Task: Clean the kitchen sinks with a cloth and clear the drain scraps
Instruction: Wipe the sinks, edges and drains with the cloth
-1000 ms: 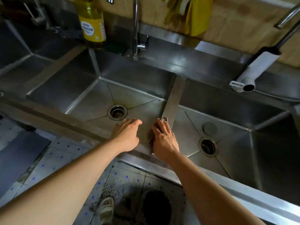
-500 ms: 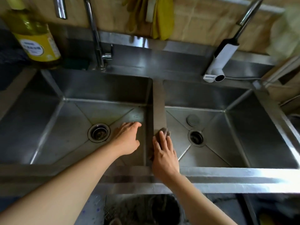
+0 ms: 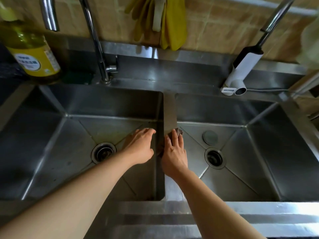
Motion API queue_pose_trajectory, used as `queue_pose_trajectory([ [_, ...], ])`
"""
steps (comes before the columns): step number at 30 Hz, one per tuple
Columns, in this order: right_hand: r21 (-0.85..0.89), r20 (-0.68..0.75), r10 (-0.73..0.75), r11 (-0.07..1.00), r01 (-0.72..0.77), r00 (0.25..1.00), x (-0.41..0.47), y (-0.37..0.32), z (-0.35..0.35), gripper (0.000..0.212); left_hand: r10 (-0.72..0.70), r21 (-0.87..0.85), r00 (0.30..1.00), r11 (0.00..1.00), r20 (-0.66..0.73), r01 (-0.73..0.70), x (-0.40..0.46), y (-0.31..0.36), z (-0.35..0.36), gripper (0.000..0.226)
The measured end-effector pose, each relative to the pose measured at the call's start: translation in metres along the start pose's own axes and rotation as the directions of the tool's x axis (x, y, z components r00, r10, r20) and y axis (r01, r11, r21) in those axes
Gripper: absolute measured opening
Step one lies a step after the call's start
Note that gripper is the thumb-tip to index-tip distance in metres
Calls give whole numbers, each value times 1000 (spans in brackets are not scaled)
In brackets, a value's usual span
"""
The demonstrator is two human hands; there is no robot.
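Two drains (image 3: 103, 152) flank divider (image 3: 170, 111); bottle (image 3: 32, 54) behind left sink (image 3: 51, 144).

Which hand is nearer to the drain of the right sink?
Right. The right hand presses the cloth on the divider, beside the right drain; the left hand is over the left sink.

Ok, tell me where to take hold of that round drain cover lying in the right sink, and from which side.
Take the drain cover by its rim, coming from above. It lies flat on the right sink floor behind the drain, so there is probably little edge to pinch; sliding a fingertip under the near rim should lift it. The right hand, now pressing the cloth on the divider, is closest.
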State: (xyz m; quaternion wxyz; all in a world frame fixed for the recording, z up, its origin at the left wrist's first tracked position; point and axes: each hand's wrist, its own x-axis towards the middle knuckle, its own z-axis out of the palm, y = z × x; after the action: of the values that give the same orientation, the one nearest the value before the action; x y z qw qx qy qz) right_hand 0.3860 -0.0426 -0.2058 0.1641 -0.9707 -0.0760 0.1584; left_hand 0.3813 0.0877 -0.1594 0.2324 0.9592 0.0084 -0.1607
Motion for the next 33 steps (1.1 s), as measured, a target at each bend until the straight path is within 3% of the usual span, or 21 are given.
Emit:
queue_pose_trajectory([
  [7, -49, -62, 50, 997, -53, 997, 54, -11, -12, 69, 76, -48, 996, 996, 36, -75, 59, -21, -24, 71],
  [14, -48, -152, 105, 992, -114, 983, 121, -27, -25, 56, 214, 78, 975, 973, 58, -218, 117, -48, -59, 68],
  [17, -12, -241, 88, 996, -93, 967, 116, -30, -19, 54, 244, 78, 966, 965, 90, -251, 129, -57, -64, 69],
  [22, 19, -271, 73, 997, -71, 960, 99, -29, -6, 52, 275, 63, 951, 956, 138, -286, 143, -61, -64, 68],
  [29, 56, -383, 79, 996, -63, 920, 170, -26, -15, 46, 318, 111, 946, 940, 64, -324, 184, -56, -65, 61],
  [33, 75, -377, 53, 997, -27, 925, 207, -23, -24, 47, 336, 65, 942, 940, 15, -336, 200, -55, -65, 60],
])
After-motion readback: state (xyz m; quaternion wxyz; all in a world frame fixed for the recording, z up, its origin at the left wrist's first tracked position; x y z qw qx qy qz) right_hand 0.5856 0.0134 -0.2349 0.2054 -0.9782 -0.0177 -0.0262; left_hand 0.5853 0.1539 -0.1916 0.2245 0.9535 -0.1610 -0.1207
